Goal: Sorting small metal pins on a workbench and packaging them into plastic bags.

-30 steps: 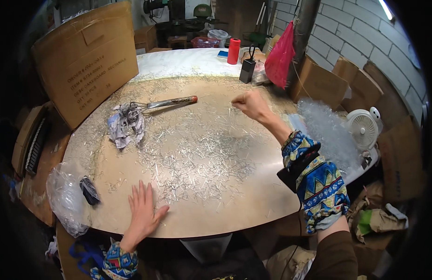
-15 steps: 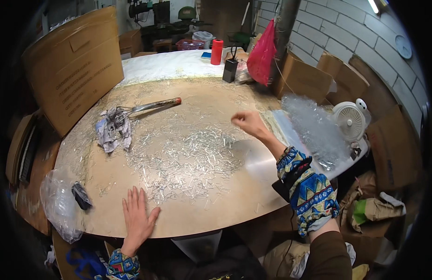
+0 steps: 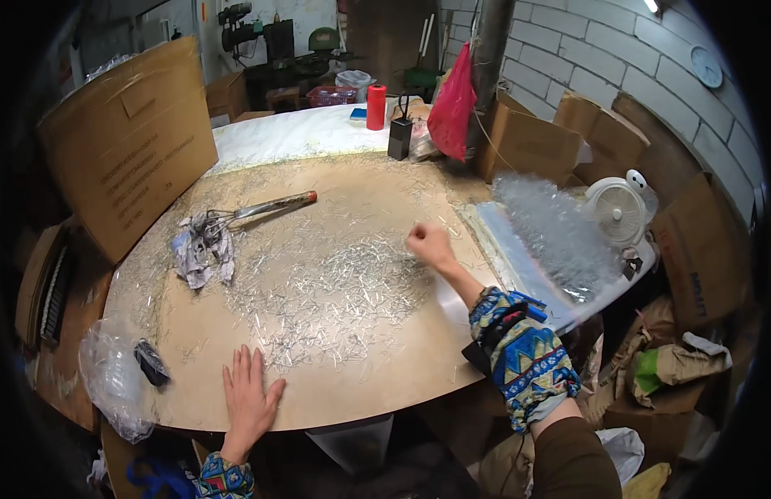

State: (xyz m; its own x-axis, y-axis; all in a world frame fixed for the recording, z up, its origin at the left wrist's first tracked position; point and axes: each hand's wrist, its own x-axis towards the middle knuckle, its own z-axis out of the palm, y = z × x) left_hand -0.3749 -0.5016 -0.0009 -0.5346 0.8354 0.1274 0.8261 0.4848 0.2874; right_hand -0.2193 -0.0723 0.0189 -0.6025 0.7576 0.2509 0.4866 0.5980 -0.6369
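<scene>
A heap of small thin silvery metal pieces (image 3: 364, 283) lies spread over the middle of the brown tabletop (image 3: 210, 382). Flat on the board at the heap's near left edge rests my left hand (image 3: 250, 399), fingers straight and holding nothing. My right hand (image 3: 433, 244) is over the heap's right side, its fingers curled closed and a little blurred. Whatever they may hold is too small or hidden. At the far left of the heap lies a wire-pronged tool (image 3: 277, 205) with a long handle, its prongs resting on a crumpled greyish rag (image 3: 204, 254).
A tall cardboard box (image 3: 136, 150) stands at the left edge. Near left is a clear plastic bag (image 3: 111, 378). At the back are a red cylinder (image 3: 376, 108), a black box (image 3: 399, 137) and a hanging pink bag (image 3: 452, 112). Clear plastic bags (image 3: 552, 233) and a white fan (image 3: 616, 212) stand right.
My right hand has come slightly nearer, its fingers still curled. The left hand stays flat in place. The view has shifted a little, and a blue object now shows beside my right sleeve.
</scene>
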